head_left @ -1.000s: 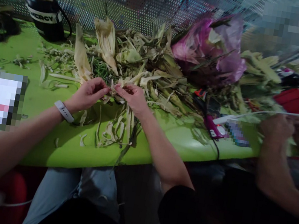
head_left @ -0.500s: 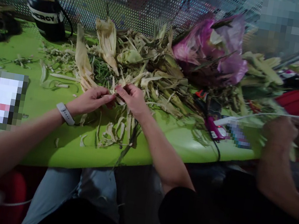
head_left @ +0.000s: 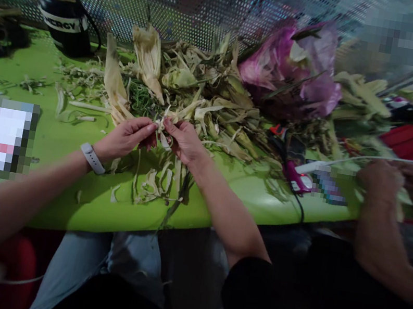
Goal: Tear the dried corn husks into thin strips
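My left hand (head_left: 127,136), with a white watch band at the wrist, and my right hand (head_left: 185,140) meet over the green table (head_left: 64,199). Both pinch a pale strip of corn husk (head_left: 163,129) between thumb and fingers, fingertips almost touching. Under them lies a small heap of torn husk strips (head_left: 158,181) near the table's front edge. Behind the hands spreads a large pile of dry corn husks (head_left: 201,90).
A black bottle (head_left: 63,6) stands at the back left before a perforated metal screen. A pink-purple plastic bag (head_left: 295,72) sits at the back right. Another person's hands (head_left: 384,179) work at the right, near a white cable and a pink tool (head_left: 297,177).
My two hands have closed in on each other and shifted slightly right and down, still pinching the husk strip. The other person's hands moved a little.
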The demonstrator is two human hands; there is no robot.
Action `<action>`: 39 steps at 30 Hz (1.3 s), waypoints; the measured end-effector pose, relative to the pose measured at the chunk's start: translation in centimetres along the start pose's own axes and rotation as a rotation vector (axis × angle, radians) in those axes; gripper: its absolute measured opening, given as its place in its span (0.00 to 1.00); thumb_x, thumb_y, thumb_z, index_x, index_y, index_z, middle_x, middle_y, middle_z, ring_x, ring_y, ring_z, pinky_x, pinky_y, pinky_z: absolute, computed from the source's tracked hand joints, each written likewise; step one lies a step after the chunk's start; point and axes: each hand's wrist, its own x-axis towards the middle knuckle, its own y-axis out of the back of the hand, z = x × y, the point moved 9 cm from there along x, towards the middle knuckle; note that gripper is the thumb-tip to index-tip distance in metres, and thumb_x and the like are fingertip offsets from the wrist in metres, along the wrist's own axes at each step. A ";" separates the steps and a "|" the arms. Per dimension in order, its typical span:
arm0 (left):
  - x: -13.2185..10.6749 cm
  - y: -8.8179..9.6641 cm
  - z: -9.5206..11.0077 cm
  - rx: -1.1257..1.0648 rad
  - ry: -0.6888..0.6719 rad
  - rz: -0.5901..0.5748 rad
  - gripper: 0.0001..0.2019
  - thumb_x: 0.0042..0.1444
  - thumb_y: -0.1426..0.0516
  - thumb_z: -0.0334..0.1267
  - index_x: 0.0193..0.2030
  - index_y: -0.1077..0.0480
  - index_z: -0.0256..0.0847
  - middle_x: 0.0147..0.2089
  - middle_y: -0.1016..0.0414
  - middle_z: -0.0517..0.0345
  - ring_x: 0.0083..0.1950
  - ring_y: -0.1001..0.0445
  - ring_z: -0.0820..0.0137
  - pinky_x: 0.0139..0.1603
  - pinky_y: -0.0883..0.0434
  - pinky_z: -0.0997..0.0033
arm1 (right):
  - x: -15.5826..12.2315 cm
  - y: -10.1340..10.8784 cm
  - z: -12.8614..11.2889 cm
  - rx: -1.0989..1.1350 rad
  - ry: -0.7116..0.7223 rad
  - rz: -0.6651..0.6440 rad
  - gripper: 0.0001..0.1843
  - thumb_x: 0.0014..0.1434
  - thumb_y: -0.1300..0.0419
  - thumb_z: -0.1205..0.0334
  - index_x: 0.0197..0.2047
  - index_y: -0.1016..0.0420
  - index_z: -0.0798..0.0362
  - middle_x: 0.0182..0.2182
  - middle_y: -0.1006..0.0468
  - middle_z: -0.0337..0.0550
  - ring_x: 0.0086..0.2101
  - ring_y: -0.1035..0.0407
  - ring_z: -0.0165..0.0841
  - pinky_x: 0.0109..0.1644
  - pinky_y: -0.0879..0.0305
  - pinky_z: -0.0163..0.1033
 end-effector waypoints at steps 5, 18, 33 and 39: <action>-0.2 0.1 0.7 -0.017 -0.063 -0.011 0.22 0.65 0.47 0.55 0.31 0.30 0.38 0.27 0.27 0.58 0.28 0.30 0.74 0.30 0.31 0.74 | -0.3 -1.1 0.0 0.099 -0.058 -0.070 0.24 0.46 0.26 0.46 0.27 0.32 0.54 0.18 0.36 0.28 0.18 0.44 0.19 0.22 0.44 0.28; -0.5 2.5 1.2 0.111 -0.184 0.202 0.25 0.51 0.31 0.42 0.53 0.31 0.39 0.40 0.23 0.54 0.41 0.22 0.69 0.35 0.24 0.76 | -0.5 0.0 -0.3 0.026 -0.013 0.073 0.25 0.39 0.23 0.48 0.30 0.27 0.55 0.22 0.28 0.30 0.19 0.42 0.19 0.21 0.45 0.29; -0.7 2.8 1.2 0.180 -0.220 0.271 0.13 0.49 0.31 0.41 0.37 0.26 0.38 0.35 0.22 0.54 0.35 0.22 0.69 0.31 0.23 0.73 | -0.7 -0.1 -0.3 0.005 0.025 0.124 0.25 0.36 0.23 0.47 0.26 0.28 0.54 0.19 0.31 0.30 0.20 0.41 0.21 0.23 0.44 0.30; -0.4 3.0 0.5 0.071 -0.169 0.270 0.27 0.42 0.27 0.42 0.47 0.30 0.38 0.40 0.23 0.53 0.38 0.22 0.68 0.35 0.23 0.70 | -0.8 0.3 -0.8 0.039 0.131 0.188 0.22 0.38 0.23 0.50 0.26 0.28 0.52 0.22 0.26 0.31 0.23 0.34 0.23 0.29 0.35 0.31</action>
